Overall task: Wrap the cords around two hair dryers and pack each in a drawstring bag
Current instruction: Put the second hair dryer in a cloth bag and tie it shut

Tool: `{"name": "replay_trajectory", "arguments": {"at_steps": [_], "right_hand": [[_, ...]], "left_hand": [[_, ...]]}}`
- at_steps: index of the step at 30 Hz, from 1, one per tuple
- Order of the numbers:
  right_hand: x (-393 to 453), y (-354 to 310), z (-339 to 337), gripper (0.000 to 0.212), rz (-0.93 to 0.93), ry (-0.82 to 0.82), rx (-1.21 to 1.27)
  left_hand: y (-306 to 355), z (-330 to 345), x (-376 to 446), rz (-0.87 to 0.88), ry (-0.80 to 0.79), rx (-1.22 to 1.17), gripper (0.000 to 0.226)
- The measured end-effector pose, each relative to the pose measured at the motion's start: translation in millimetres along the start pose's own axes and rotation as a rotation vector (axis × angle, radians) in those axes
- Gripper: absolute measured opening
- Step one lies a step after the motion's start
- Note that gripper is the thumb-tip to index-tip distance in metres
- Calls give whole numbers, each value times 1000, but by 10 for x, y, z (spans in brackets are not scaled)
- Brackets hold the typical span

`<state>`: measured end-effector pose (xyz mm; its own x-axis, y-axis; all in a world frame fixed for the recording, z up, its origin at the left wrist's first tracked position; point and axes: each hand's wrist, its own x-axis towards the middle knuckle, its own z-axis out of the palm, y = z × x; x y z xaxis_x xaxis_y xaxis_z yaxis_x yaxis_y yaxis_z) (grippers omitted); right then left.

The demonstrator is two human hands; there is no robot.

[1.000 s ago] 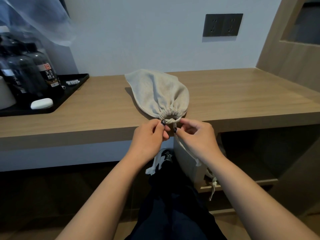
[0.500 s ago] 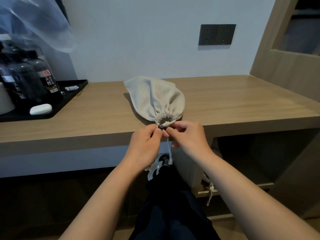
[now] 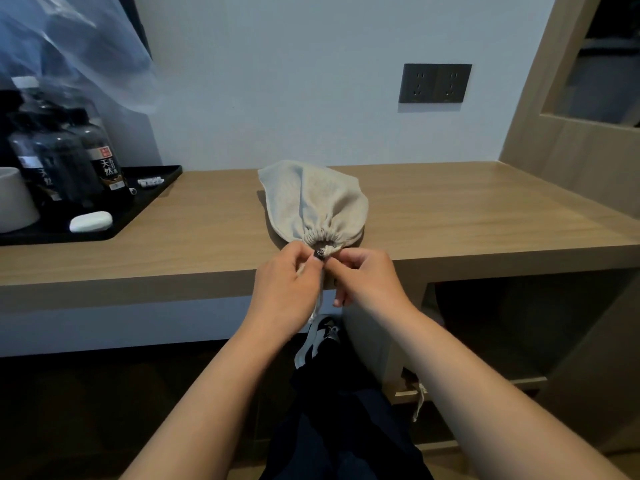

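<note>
The drawstring bag (image 3: 313, 206) lay full and rounded on the tabletop (image 3: 485, 209), its gathered neck pointing at me right at the front edge. I judged a dryer was inside, though none showed. The placement made sense: the body rested on the wood so the weight was carried, while the neck overhung the edge where my hands could work it freely.

My left hand (image 3: 282, 289) pinched the small dark cord stopper (image 3: 319, 252) against the puckered mouth, fingers curled round it. My right hand (image 3: 369, 282) was curled too, pinching the drawstring (image 3: 320, 296) just below the stopper; the cord hung down between the two hands past the tabletop edge. One hand braced the stopper, the other took the cord, so I read this as the closing step, nearly done, since the mouth was already cinched tight.

A loose pale cord end (image 3: 419, 403) dangled from the shelf below on the right; whether that was the other bag I could not tell.

Further out, well apart from the bag: a black tray (image 3: 152, 195) at far left with dark bottles (image 3: 83, 157) and a white soap-like bar (image 3: 90, 221), a wall socket (image 3: 435, 83) behind, clear plastic sheet (image 3: 69, 46) top left.
</note>
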<state>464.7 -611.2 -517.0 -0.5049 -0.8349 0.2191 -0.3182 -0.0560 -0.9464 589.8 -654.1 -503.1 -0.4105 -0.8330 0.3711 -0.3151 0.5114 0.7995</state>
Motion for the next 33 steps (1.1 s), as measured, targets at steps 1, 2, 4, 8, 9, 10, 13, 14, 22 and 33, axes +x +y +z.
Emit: {"name": "replay_trajectory", "arguments": {"at_steps": [1, 2, 4, 8, 9, 10, 13, 14, 22, 33], "right_hand": [[6, 5, 30, 25, 6, 28, 19], [10, 20, 65, 29, 9, 60, 35], [11, 53, 131, 31, -16, 119, 32], [-10, 74, 166, 26, -70, 119, 43], [-19, 60, 156, 27, -66, 92, 62], [-24, 46, 153, 28, -61, 64, 77], [-13, 44, 203, 31, -32, 58, 9], [-6, 50, 242, 31, -18, 71, -29], [-113, 45, 239, 34, -178, 73, -212], [-312, -71, -350, 28, -387, 1, -598]], "left_hand": [[0, -6, -1, -3, 25, -3, 19], [3, -11, -4, -10, 39, -13, 21], [15, -25, -11, -23, 42, -32, 23], [23, -75, -22, -26, 39, -39, 21], [20, -82, -23, -27, 32, -50, 20], [21, -84, -25, -29, 26, -62, 19], [42, -77, -44, -31, 24, -97, 18], [54, -79, -57, -28, 24, -103, 18], [-23, -248, -136, -61, 37, -107, 19], [-74, -247, -179, 13, 102, -39, 22]]}}
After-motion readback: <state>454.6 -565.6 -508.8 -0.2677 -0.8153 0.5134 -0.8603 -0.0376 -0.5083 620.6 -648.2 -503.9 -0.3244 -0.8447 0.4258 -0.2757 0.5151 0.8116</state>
